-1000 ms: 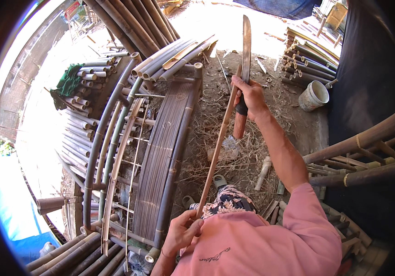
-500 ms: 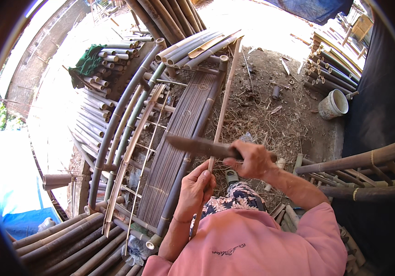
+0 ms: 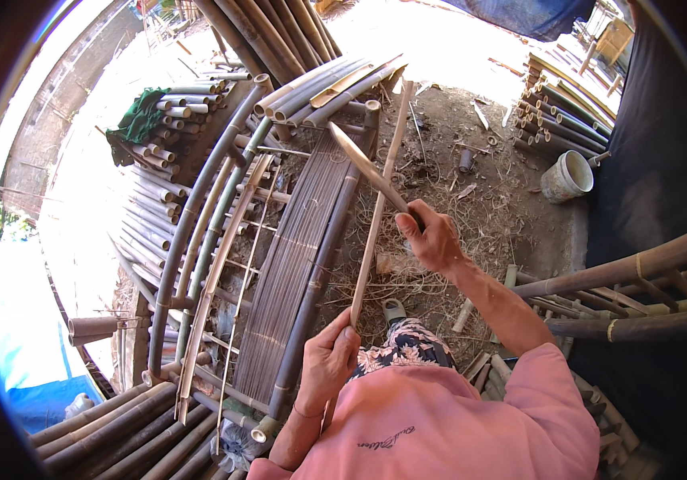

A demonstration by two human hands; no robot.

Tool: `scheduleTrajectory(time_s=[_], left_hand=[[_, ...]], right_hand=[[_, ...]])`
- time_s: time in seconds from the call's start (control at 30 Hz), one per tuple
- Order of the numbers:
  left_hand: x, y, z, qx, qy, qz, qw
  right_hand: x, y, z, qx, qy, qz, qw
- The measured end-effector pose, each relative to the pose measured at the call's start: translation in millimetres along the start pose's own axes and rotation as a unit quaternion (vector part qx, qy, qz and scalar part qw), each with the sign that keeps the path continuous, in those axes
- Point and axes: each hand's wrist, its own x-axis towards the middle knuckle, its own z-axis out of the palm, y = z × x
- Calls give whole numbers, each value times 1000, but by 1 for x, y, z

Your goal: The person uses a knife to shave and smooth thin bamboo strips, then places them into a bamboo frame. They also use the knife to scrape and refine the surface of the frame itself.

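Observation:
My left hand (image 3: 329, 362) grips the near end of a long thin bamboo strip (image 3: 379, 200) that slants up and away toward the bundled poles. My right hand (image 3: 433, 238) is closed around the handle of a long machete-like blade (image 3: 363, 166), whose tip points up and to the left and crosses the strip. Both hands hover over a bamboo frame (image 3: 295, 264) with a panel of thin dark slats. My pink sleeves and patterned shorts fill the bottom of the picture.
Cut bamboo poles lie stacked at the upper left (image 3: 171, 120) and along the left side. A white bucket (image 3: 566, 176) stands on shaving-strewn ground at the right. Thick bamboo rails (image 3: 623, 272) run along the right. A blue tarp (image 3: 31, 400) lies at lower left.
The blade came down from held high to level across the strip, and now its tip is tilted up to the left. My left hand slid along the strip's near end.

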Motion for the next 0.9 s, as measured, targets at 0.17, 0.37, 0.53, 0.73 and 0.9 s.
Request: scheduleTrajectory(time_s=[0.17, 0.37, 0.53, 0.73, 0.9], left_hand=[[-8, 2, 0, 24, 13, -23, 999], [-22, -3, 10, 24, 19, -30, 999], [-21, -6, 18, 59, 35, -24, 997], [-23, -4, 31, 71, 45, -35, 996], [-35, -14, 37, 85, 26, -43, 995]], right_hand=[[1, 6, 0, -69, 48, -154, 984], [14, 29, -20, 38, -3, 50, 998], [11, 28, -22, -71, 35, -132, 988], [15, 42, -35, -59, -27, -104, 992], [63, 123, -73, -72, 70, 58, 993]])
